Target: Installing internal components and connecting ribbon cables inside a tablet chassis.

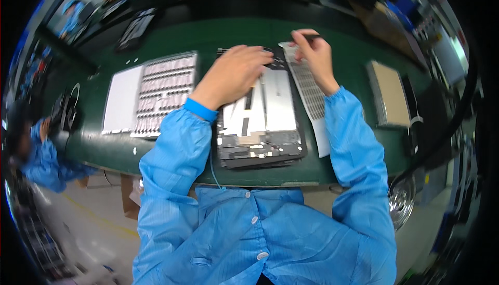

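Observation:
An opened tablet-like device (280, 98) lies in front of me, with silvery battery panels and a dark circuit board along its near end. My left hand (236, 74) rests over its far left part, fingers extended toward the far edge and no object visible in them. A blue wrist strap (201, 109) circles that wrist. Just right of the device, my right hand (317, 59) is raised over a sheet of small pale stickers (312, 95). Its fingers pinch a slim dark tool (312, 37), whose exact kind is blurred.
On the left are a tray of small parts in rows (166, 90) and a white board (122, 98). A beige-topped stack (390, 95) stands on the right. Another dark device (136, 29) lies at the far left. A co-worker's blue sleeve (44, 155) shows at the left.

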Motion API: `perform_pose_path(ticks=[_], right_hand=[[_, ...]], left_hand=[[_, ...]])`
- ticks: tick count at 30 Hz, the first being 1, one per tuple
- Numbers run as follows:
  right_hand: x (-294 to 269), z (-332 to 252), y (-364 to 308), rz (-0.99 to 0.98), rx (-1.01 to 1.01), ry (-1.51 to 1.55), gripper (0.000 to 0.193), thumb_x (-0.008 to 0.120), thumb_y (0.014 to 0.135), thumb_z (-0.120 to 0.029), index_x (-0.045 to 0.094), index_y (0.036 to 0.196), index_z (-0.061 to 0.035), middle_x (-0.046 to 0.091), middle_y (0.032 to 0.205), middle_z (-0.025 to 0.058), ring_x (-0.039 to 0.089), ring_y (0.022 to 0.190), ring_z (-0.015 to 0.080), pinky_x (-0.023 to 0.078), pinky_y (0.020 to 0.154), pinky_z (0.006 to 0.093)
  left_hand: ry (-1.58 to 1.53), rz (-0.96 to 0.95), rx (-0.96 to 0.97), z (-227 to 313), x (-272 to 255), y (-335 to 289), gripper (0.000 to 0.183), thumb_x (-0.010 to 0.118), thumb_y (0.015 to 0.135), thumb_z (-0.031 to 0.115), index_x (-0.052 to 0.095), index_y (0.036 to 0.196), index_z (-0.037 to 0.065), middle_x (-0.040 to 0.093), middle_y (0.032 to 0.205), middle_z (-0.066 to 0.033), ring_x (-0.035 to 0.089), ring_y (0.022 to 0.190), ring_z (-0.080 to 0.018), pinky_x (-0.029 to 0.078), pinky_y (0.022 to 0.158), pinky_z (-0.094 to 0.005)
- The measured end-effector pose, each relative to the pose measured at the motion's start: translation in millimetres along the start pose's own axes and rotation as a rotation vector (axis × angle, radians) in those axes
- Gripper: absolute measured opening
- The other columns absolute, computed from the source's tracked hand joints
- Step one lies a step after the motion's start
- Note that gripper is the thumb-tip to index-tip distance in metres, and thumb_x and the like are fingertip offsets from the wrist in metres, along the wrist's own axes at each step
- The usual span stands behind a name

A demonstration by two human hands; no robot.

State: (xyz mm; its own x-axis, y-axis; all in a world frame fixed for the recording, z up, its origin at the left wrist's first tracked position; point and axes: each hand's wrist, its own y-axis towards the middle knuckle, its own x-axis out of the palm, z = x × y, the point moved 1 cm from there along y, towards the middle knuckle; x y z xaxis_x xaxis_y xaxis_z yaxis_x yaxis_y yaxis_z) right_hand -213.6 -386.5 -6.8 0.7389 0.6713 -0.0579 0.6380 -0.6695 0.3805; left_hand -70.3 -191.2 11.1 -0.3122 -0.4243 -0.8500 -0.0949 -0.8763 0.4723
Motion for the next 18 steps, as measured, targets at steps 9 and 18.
perform_pose_path(ticks=[9,18], right_hand=[[97,-83,-14,-0.493,-0.268,-0.245,0.016,0.06,0.096,-0.007,0.066,0.111,-0.0067,0.075,0.089,0.008,0.067,0.071,0.0139,0.053,0.066,0.027],[243,-61,-4,-0.976,-0.581,-0.529,0.023,0.067,0.081,-0.007,0.067,0.104,-0.0132,0.071,0.082,0.0095,0.068,0.077,0.0313,0.051,0.067,0.0408]], left_hand=[[-0.121,0.401,-0.006,46,-71,-106,0.02,0.067,0.078,-0.001,0.075,0.094,0.008,0.071,0.081,-0.0069,0.067,0.074,-0.025,0.051,0.066,-0.0354],[-0.129,0.549,-0.042,39,-41,-145,0.006,0.073,0.074,0.007,0.071,0.079,0.011,0.059,0.061,-0.0028,0.057,0.053,-0.0206,0.043,0.05,-0.0341]])
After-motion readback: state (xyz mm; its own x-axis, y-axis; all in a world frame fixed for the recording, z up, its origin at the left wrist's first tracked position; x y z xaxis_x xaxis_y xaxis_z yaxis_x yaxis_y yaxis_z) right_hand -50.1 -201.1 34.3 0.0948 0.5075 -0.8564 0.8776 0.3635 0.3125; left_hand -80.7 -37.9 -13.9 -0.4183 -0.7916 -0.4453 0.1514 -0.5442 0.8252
